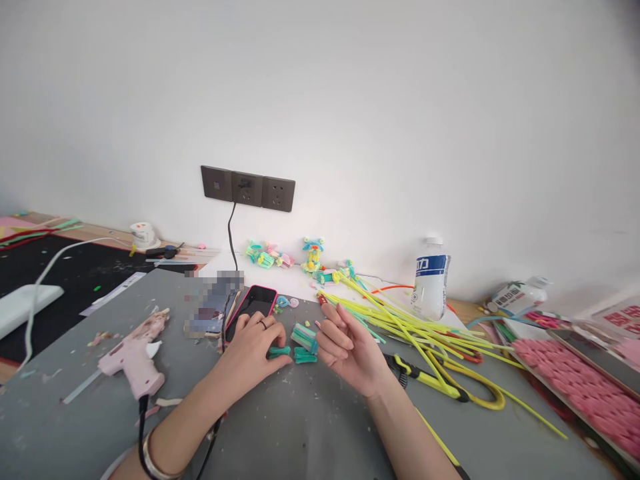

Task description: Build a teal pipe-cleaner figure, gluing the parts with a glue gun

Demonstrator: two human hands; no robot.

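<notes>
My left hand [256, 343] lies on the grey mat [310, 427] with its fingers curled, and the fingertips pinch a small teal folded straw piece [278, 351]. My right hand [350, 347] is held just above the mat, palm turned up and inward, fingers loosely bent and apart, with nothing in it. Between the two hands lie a striped teal and pink straw bundle [305, 335] and another teal piece [305, 358]. A ring shows on my left hand and a bracelet on that wrist.
A pink glue gun [135, 360] lies left on the mat, its cord running toward me. A phone in a pink case [253, 305] sits behind my left hand. Long yellow straws [425, 327], yellow-handled scissors [430, 381], a bottle [430, 279] and pink trays [580, 387] fill the right.
</notes>
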